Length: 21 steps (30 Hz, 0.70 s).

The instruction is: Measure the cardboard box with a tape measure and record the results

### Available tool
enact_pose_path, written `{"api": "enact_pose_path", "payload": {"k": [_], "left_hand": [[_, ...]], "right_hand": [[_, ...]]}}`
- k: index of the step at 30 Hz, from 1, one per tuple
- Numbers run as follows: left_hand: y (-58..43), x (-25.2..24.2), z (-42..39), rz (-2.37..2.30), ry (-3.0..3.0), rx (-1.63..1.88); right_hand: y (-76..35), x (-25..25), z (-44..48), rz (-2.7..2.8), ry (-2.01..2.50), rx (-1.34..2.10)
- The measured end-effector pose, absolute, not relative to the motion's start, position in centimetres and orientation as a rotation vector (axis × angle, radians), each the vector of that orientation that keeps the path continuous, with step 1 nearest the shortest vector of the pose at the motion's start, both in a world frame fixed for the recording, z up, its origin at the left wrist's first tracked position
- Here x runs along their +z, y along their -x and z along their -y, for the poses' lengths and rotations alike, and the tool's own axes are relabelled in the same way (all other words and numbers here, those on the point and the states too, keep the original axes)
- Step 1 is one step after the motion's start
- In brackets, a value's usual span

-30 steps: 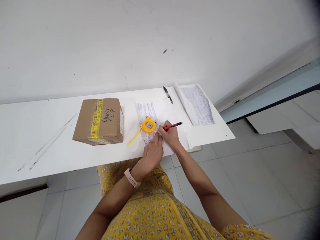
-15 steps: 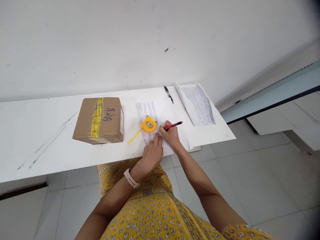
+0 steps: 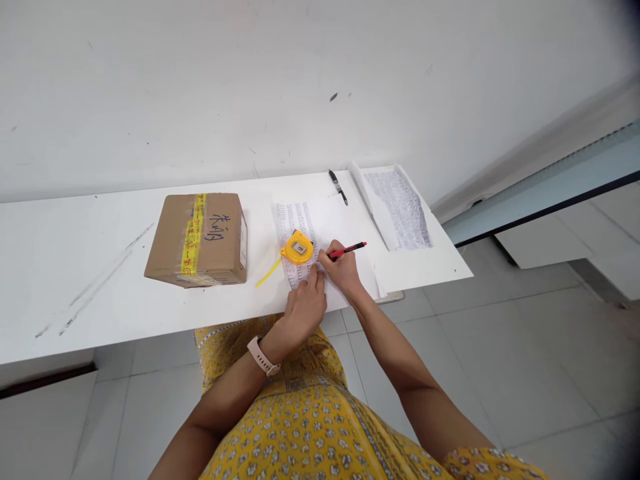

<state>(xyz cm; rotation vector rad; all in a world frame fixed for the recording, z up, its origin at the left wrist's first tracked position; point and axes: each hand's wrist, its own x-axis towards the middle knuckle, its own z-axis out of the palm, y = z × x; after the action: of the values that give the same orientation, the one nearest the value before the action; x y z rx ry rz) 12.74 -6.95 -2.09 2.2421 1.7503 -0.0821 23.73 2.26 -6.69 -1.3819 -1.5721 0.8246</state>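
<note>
My right hand (image 3: pixel 342 272) grips a red pen (image 3: pixel 348 251) with its tip down on a printed sheet of paper (image 3: pixel 330 227) near the table's front edge. My left hand (image 3: pixel 306 304) lies flat on the lower part of the same sheet, fingers stretched out beside the right hand. A yellow tape measure (image 3: pixel 297 248) rests on the sheet just above my left fingers, with a short length of yellow tape pulled out to the left. A brown cardboard box (image 3: pixel 199 239) with a yellow tape stripe and handwriting on top stands to the left.
A black pen (image 3: pixel 337 187) lies near the wall at the back of the white table (image 3: pixel 100 280). More printed sheets (image 3: pixel 397 208) lie at the table's right end. A white wall rises behind the table. Grey floor tiles are to the right.
</note>
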Motion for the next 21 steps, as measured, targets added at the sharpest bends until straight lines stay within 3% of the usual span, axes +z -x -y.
{"api": "enact_pose_path", "payload": {"k": [21], "left_hand": [[-12.74, -2.22, 6.94, -1.758, -2.266, -0.083]], "right_hand": [[-23.76, -6.35, -2.2, 1.559, 1.407, 0.821]]}}
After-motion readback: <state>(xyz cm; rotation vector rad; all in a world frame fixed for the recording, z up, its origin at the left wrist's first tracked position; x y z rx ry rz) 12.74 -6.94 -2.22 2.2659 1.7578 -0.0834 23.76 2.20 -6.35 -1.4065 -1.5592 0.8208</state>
